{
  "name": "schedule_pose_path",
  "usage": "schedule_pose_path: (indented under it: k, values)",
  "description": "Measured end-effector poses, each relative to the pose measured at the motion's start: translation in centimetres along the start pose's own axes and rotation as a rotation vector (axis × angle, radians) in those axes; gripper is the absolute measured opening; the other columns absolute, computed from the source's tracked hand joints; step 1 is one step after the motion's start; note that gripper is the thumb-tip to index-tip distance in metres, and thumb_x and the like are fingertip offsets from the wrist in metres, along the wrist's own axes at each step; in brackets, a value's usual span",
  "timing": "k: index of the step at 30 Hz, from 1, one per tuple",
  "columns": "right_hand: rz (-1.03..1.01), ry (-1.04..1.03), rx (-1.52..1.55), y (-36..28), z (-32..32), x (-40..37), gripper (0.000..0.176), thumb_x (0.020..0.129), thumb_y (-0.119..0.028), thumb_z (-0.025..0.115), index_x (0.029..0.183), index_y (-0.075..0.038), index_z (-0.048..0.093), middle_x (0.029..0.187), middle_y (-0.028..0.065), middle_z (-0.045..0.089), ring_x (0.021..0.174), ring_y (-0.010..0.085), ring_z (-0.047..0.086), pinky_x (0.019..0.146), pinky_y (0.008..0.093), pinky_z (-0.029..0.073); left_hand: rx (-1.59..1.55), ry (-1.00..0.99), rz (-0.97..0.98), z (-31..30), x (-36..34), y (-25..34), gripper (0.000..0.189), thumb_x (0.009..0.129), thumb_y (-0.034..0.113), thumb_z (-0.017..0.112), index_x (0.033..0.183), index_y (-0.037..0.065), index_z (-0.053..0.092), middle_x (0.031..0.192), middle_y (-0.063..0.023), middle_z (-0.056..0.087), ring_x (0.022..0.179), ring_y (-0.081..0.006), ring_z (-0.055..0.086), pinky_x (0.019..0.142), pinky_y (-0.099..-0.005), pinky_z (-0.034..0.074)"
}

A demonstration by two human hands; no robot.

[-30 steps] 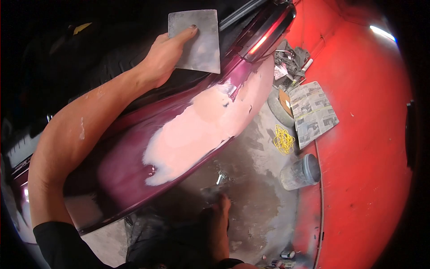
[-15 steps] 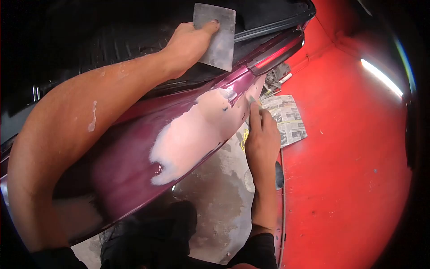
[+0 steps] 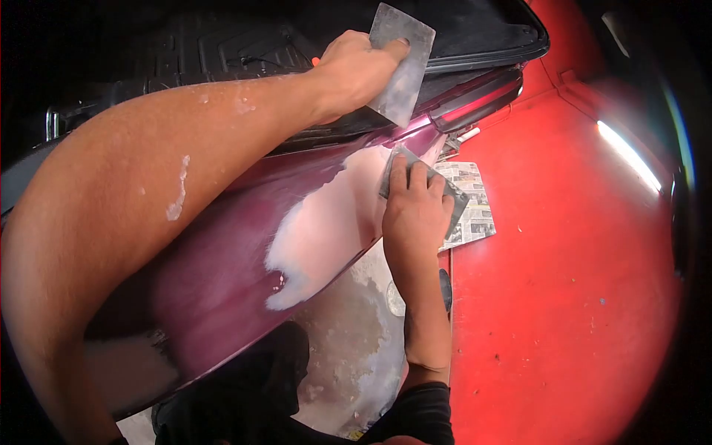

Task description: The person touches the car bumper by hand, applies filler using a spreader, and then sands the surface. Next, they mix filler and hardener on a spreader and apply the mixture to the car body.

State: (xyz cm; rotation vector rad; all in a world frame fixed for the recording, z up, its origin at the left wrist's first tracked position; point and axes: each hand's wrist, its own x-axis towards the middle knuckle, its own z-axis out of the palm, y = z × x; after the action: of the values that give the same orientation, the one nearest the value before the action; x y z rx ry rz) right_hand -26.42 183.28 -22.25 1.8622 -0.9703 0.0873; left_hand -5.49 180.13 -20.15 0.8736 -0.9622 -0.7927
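While our left hand [image 3: 354, 76] grips the plate [image 3: 406, 81] above the car [image 3: 211, 259], our right hand [image 3: 417, 211] holds the sheet [image 3: 459, 203] over the pale patch [image 3: 326, 230]; we should spread pressure evenly through all the fingers

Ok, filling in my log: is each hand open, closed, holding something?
Left hand: closed, holding a grey plate.
Right hand: closed, holding a dark sheet.

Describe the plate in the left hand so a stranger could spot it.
Start at the purple car panel with its pale patch. Above it in view, the left hand grips a flat, mottled grey plate. Unlike the darker sheet beneath the right hand, it looks pale.
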Motion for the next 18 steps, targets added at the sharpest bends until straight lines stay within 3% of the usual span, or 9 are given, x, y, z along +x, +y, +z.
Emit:
schedule_pose_path:
  k: [8, 15, 18]
  values:
    - [-0.065, -0.018, 0.108, 0.5, -1.5, 0.2, 0.039, 0.086, -0.013, 0.053, 0.124, -0.009, 0.06, 0.108, 0.0081, 0.059, 0.1, 0.0298, 0.058, 0.08, 0.0434, 0.045, 0.021, 0.006, -0.007, 0.0, -0.3, 0.3, 0.055, 0.091, 0.042, 0.057, 0.102, -0.011, 0.065, 0.094, -0.0166, 0.069, 0.087, -0.022, 0.064, 0.083, -0.0343, 0.048]
    - [0.043, 0.075, 0.191, 2.7, -1.7, 0.9, 0.035, 0.083, -0.01, 0.055, 0.117, -0.01, 0.065, 0.104, 0.0095, 0.059, 0.097, 0.03, 0.058, 0.078, 0.0439, 0.044, -0.062, -0.025, 0.026, 0.3, 0.1, -0.3, 0.052, 0.092, 0.041, 0.056, 0.102, -0.009, 0.066, 0.094, -0.0152, 0.07, 0.086, -0.0223, 0.064, 0.083, -0.0339, 0.048]
    - [-0.006, 0.055, 0.147, 1.8, -0.7, 0.6, 0.037, 0.082, -0.01, 0.056, 0.118, -0.01, 0.064, 0.105, 0.0092, 0.059, 0.099, 0.0299, 0.058, 0.078, 0.0441, 0.044, 0.029, 0.021, -0.017, 0.3, -0.2, 0.3, 0.05, 0.091, 0.04, 0.054, 0.102, -0.008, 0.066, 0.101, -0.0202, 0.069, 0.093, -0.0277, 0.066, 0.084, -0.0369, 0.049]
